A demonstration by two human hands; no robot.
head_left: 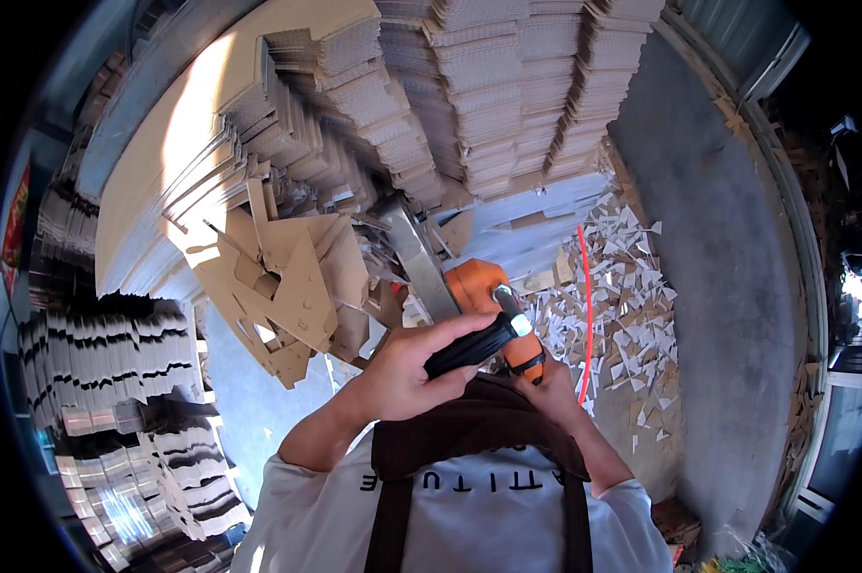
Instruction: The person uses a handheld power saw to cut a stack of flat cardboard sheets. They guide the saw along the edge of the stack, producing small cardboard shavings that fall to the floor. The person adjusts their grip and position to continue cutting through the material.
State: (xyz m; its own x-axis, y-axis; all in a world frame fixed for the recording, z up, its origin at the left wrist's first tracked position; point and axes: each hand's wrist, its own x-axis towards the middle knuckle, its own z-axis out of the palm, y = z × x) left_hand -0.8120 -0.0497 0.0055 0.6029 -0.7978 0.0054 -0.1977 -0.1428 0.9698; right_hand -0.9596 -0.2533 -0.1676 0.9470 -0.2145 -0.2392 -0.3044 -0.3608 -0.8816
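Observation:
An orange power tool (476, 284) with a long grey metal bar (415, 250) is held in front of my chest. My left hand (400, 374) wraps round its black side handle (467, 348). Lower down, my right hand (553, 390) grips the orange rear end of the tool; some of its fingers are hidden. The bar points away to the upper left, its far end close to the foot of a tall stack of die-cut cardboard sheets (479, 95). Left of the bar, torn cardboard pieces (302, 277) hang in a tilted, crumpled cluster.
A red hose (587, 315) runs along the right of the tool. Beyond it, white and brown cardboard scraps (622, 296) litter the grey floor (727, 286). More stacked cardboard (106, 353) stands at the left. A long ledge (784, 210) borders the floor at the right.

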